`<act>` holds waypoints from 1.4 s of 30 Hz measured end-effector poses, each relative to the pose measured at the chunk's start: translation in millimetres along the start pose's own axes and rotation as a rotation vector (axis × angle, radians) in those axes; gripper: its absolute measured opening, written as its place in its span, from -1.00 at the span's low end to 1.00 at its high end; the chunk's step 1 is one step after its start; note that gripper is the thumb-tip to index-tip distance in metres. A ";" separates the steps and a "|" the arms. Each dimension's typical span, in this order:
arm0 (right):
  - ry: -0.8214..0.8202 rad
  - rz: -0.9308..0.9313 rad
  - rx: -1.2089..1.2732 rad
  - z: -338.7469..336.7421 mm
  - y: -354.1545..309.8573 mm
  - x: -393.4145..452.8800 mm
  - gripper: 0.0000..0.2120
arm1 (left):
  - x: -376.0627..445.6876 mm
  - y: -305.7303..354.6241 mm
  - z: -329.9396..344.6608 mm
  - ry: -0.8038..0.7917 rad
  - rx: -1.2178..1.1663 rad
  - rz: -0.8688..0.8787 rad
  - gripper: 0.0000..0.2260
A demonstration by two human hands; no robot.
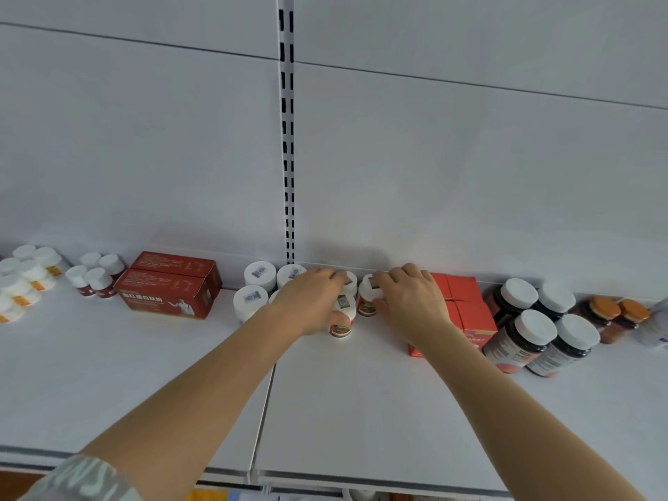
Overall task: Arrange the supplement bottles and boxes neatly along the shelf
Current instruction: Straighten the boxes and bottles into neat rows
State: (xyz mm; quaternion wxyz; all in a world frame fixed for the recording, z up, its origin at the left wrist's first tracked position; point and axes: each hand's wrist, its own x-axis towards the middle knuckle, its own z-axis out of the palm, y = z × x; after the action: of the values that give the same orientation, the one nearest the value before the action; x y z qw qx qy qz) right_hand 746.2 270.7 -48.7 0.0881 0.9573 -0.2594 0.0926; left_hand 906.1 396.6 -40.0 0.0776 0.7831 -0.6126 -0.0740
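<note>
- White shelf [361,410] with white back panel and slotted upright [287,139]; front edge cut off at the bottom.
- Left hand [307,301] on small white-capped bottles [342,312] at the far centre; fingers curled over the caps, exact hold hidden.
- Right hand [412,301] curled round the neighbouring bottle [368,296], covering part of the orange-red boxes [466,301].
- Left: dark red boxes [173,287], white tubs [253,287]; one tub behind the wrist.
- Right: dark bottles [535,330], amber jars [614,312]; far-right item blurred.
- Far-left bottles [29,280] cut off.
</note>
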 end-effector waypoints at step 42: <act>-0.188 0.008 -0.100 -32.7 126.5 -80.9 -0.46 | 40.6 154.0 27.6 0.054 0.179 -0.059 -0.22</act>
State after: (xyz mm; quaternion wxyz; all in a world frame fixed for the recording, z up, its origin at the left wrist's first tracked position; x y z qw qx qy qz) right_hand 608.4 209.2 -19.8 0.1108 0.9551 -0.2744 -0.0102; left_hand 763.9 319.8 -35.1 0.0215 0.8064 -0.5910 -0.0002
